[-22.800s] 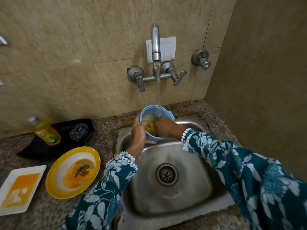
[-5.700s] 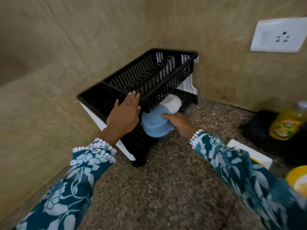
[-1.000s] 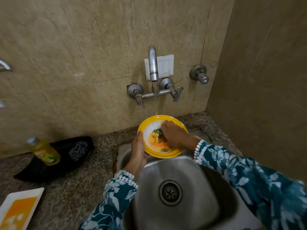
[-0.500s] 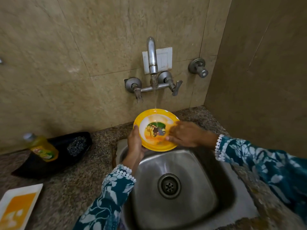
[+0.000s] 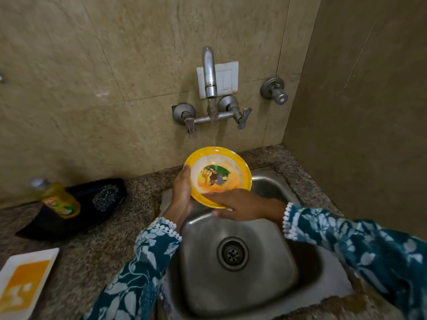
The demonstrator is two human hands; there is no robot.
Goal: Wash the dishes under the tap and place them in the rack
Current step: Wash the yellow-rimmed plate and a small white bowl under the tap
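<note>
A round yellow plate (image 5: 219, 167) with a white middle and a cartoon picture is tilted toward me over the back of the steel sink (image 5: 272, 269). Water runs from the wall tap (image 5: 209, 72) onto its upper rim. My left hand (image 5: 182, 192) grips the plate's left edge, thumb on the rim. My right hand (image 5: 240, 204) holds the plate's lower edge, fingers spread flat along it. Orange smears remain on the plate's white face. The rack is out of view.
A square white plate (image 5: 23, 282) with orange residue lies on the granite counter at the bottom left. A yellow dish-soap bottle (image 5: 57, 199) and a steel scrubber (image 5: 106, 196) rest in a black tray (image 5: 41, 222). A wall stands close on the right.
My right hand slid from the plate's face down to its lower edge. The picture in the middle is now uncovered and cleaner. The plate stays under the running water.
</note>
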